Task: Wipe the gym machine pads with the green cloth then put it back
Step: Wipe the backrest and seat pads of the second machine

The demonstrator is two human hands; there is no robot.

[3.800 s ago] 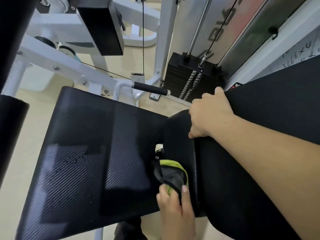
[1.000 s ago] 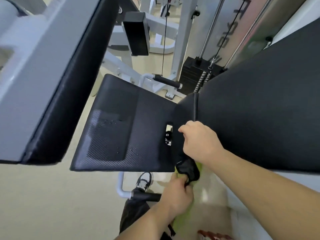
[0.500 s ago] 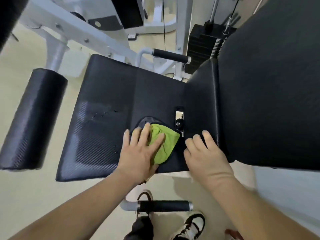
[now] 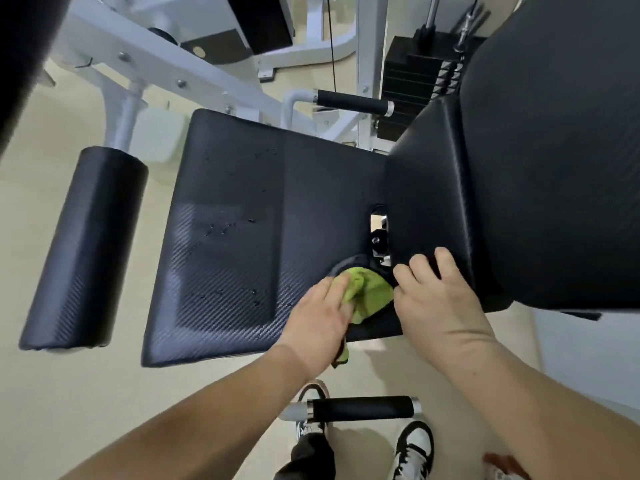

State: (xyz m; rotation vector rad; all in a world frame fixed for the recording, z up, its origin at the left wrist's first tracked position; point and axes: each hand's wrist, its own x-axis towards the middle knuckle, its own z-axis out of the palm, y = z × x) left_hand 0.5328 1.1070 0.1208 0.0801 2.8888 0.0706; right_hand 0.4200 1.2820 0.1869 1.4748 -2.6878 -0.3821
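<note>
Two hands meet at the lower right corner of the seat pad (image 4: 242, 188), low and centre in the frame. The left hand (image 4: 322, 317) lies on the green cloth (image 4: 372, 292) with its fingers laid fairly straight over it, pressing rather than clenching; the thumb is hidden. The cloth is bunched on the seat pad just beyond and to the right of those fingertips, between the two hands, and a strip of it hangs below the palm over the pad's near edge. The right hand (image 4: 436, 299) rests unclenched and holds nothing, its fingers spread against the base of the back pad (image 4: 554, 150), touching the cloth's right edge. Water droplets (image 4: 225, 230) stand on the seat pad to the left of the cloth, near the frame's centre; a roller pad (image 4: 83, 247) stands further left. Wiping appears barely begun. The likely stroke runs leftward along the seat's long axis, away from the back pad, and the left hand, on the cloth already, is the better placed.
</note>
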